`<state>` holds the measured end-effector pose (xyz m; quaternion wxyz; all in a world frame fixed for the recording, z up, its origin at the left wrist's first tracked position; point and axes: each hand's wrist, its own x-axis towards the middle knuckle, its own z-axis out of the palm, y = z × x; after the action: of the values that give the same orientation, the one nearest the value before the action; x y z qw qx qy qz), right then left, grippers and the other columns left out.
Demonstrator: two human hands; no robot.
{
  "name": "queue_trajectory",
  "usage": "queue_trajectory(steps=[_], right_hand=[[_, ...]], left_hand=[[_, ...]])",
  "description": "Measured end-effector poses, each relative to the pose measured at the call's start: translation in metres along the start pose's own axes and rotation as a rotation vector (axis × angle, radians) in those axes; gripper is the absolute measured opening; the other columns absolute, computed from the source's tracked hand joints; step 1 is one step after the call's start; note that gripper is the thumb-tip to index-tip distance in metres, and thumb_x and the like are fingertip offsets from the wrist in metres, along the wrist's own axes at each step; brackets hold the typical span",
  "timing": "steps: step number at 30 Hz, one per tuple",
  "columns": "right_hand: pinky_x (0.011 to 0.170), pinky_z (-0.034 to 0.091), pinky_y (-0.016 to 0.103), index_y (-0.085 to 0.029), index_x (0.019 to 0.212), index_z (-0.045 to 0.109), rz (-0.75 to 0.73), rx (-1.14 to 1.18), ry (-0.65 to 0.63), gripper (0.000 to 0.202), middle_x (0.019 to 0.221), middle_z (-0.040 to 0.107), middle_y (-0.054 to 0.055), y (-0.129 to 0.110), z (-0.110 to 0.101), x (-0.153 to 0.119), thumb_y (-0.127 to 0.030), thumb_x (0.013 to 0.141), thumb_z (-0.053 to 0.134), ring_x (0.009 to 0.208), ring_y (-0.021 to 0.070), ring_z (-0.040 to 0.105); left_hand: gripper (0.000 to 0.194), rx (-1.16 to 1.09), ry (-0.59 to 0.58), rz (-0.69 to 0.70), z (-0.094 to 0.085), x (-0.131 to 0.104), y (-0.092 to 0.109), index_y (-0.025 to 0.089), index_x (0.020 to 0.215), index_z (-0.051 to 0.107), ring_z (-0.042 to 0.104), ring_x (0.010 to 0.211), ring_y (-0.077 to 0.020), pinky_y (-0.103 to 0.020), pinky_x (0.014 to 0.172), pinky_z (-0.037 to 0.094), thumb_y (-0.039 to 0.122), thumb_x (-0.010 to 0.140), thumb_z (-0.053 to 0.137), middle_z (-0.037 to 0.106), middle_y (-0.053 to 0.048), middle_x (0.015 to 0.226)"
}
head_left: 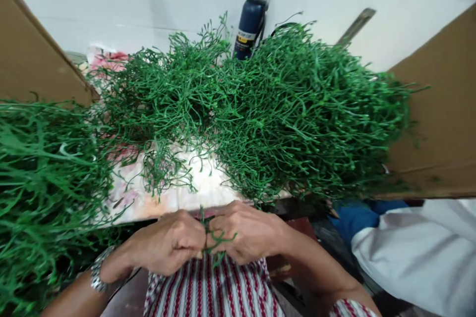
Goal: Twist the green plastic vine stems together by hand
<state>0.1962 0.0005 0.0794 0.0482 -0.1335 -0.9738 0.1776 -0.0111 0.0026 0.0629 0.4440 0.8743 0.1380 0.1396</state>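
Note:
My left hand [174,241] and my right hand [243,233] meet at the table's front edge, above a red and white striped garment. Both are closed on a small green plastic sprig [221,238], whose thin stems stick out between and below the fingers. A silvery watch circles my left wrist. Beyond my hands, a large heap of green sprigs [312,114] covers the right of the flowered tabletop [208,176], and a looser heap [167,84] lies at the back left. A few loose sprigs [163,166] rest nearer the front.
More green pieces [48,173] fill the left side below a cardboard panel [37,44]. Another cardboard panel [442,109] stands at the right. A dark blue flask [251,22] and a flat strip [357,27] are behind the heaps. A person's white-clothed part [420,252] shows at the lower right.

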Motion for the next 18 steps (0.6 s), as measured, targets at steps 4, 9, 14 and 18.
queue_trajectory(steps=[4, 9, 14, 18], right_hand=[[0.059, 0.039, 0.021, -0.019, 0.076, 0.056, -0.024, 0.047, 0.026, 0.008, 0.069, 0.056, -0.004, -0.002, -0.004, -0.001, -0.016, 0.075, 0.049, 0.060, 0.0090, 0.043], [0.058, 0.040, 0.020, -0.018, 0.075, 0.057, 0.045, 0.063, 0.062, 0.008, 0.068, 0.054, -0.004, -0.005, 0.002, -0.006, -0.017, 0.071, 0.050, 0.059, 0.0089, 0.043], [0.052, 0.036, 0.021, -0.020, 0.079, 0.058, 0.020, 0.039, 0.014, 0.014, 0.068, 0.049, -0.005, -0.019, -0.003, -0.014, -0.027, 0.068, 0.062, 0.060, 0.0095, 0.041], [0.054, 0.036, 0.022, -0.021, 0.082, 0.056, 0.010, 0.000, 0.034, 0.014, 0.071, 0.050, -0.005, -0.024, -0.006, -0.017, -0.031, 0.073, 0.061, 0.062, 0.0104, 0.041]], left_hand=[[0.029, -0.044, 0.003, 0.050, 0.000, 0.003, 0.001, 0.018, 0.059, 0.033, 0.041, 0.053, -0.0102, -0.023, 0.055, 0.030, 0.019, 0.088, 0.037, 0.039, 0.003, 0.052], [0.035, -0.012, 0.054, 0.018, 0.003, -0.003, 0.004, 0.018, 0.060, 0.032, 0.041, 0.054, -0.0102, -0.023, 0.055, 0.030, 0.028, 0.093, 0.029, 0.039, 0.002, 0.054], [0.028, 0.099, -0.037, 0.019, 0.008, -0.009, 0.017, 0.018, 0.063, 0.035, 0.045, 0.059, -0.0108, -0.023, 0.058, 0.034, 0.020, 0.090, 0.031, 0.048, 0.001, 0.060], [0.026, 0.089, -0.012, 0.058, 0.008, -0.009, 0.024, 0.019, 0.062, 0.038, 0.046, 0.057, -0.0114, -0.023, 0.055, 0.035, 0.018, 0.088, 0.036, 0.049, 0.000, 0.059]])
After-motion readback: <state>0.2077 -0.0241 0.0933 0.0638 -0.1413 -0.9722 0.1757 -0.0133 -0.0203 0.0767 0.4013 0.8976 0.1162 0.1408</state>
